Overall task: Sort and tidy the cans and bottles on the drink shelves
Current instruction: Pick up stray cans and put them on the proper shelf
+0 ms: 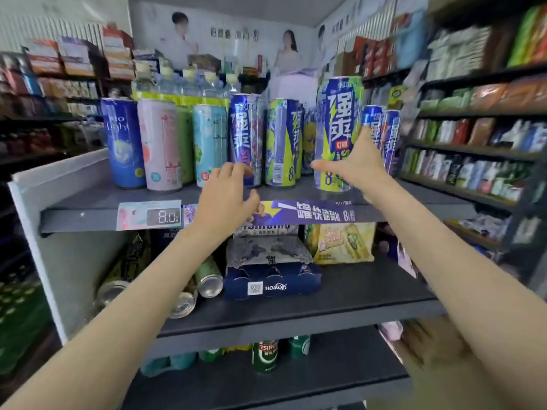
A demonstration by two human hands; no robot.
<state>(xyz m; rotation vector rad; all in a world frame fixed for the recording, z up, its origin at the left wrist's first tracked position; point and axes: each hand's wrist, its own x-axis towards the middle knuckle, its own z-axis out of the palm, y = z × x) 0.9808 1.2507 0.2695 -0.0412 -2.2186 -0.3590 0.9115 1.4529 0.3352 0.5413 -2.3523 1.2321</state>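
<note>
Tall drink cans stand in a row on the top shelf [88, 202]. My right hand [356, 164] grips a blue and lime-green can [337, 122] at the shelf's front right, thumb on its right side and fingers across its lower front. My left hand [228, 196] hovers with fingers spread at the shelf's front edge, just in front of a blue and purple can [245, 134], holding nothing. Further left stand a teal can [210, 140], a pink can [158, 140] and a blue can [122, 140]. A lime and blue can [281, 140] stands between my hands.
More blue cans [381, 134] stand behind my right hand. The middle shelf holds cans lying on their sides [207, 279], a dark blue multipack [272, 284] and a yellow pack [340, 241]. Green bottles [265, 355] stand on the bottom shelf. Snack shelves [479, 149] flank the right.
</note>
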